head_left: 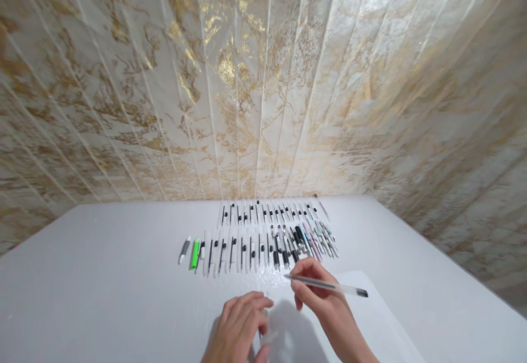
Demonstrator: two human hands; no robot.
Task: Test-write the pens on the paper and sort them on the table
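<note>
My right hand (319, 291) pinches a clear-barrelled pen (329, 284) between thumb and fingers. The pen lies almost level, its tip to the left and its black end to the right. Low over the table, my left hand (242, 322) has its fingers bent but apart, with the thumb away from them. Something thin and dark (259, 336) shows under its fingers; I cannot make out what it is. Beyond both hands, several clear pens (231, 254) with black caps stand out in a near row, and a far row of similar pens (269, 213) lies behind.
A green highlighter (195, 253) and a grey-and-white pen (184, 250) lie at the near row's left end. Pastel and black pens (317, 240) crowd its right end. A white sheet (376, 308) lies right of my right hand. A gold-patterned wall covering (247, 105) rises behind the white table (102, 275).
</note>
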